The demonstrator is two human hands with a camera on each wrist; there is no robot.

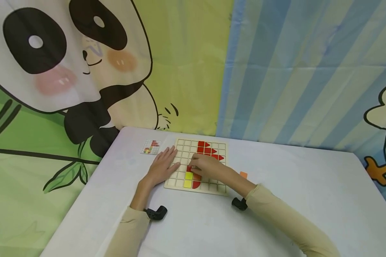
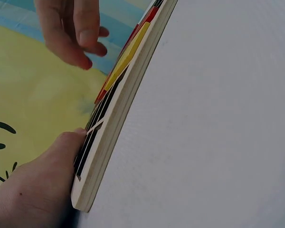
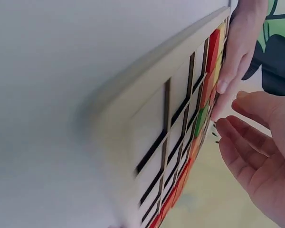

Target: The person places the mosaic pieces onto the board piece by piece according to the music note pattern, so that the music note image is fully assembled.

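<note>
A wooden grid board (image 1: 179, 151) lies on the table with coloured tiles in its cells. Red tiles (image 1: 208, 151) with pointed ends form rows toward its far side. Lower down are yellow tiles (image 1: 188, 184) and a red tile with a rounded corner (image 1: 196, 184); a green tile (image 3: 201, 121) shows in the right wrist view. My left hand (image 1: 162, 166) rests along the board's left edge, fingers extended, thumb over the cells. Above the board's middle hovers my right hand (image 1: 209, 167), beside a red tile (image 1: 189, 169). Both wrist views show its fingers loosely bent, with no tile visible between them.
A small printed card (image 1: 151, 147) with a coloured grid pattern lies left of the board. An orange tile (image 1: 243, 175) sits on the table (image 1: 302, 185) to the right, partly behind the right forearm. A patterned curtain (image 1: 186, 67) hangs behind the table.
</note>
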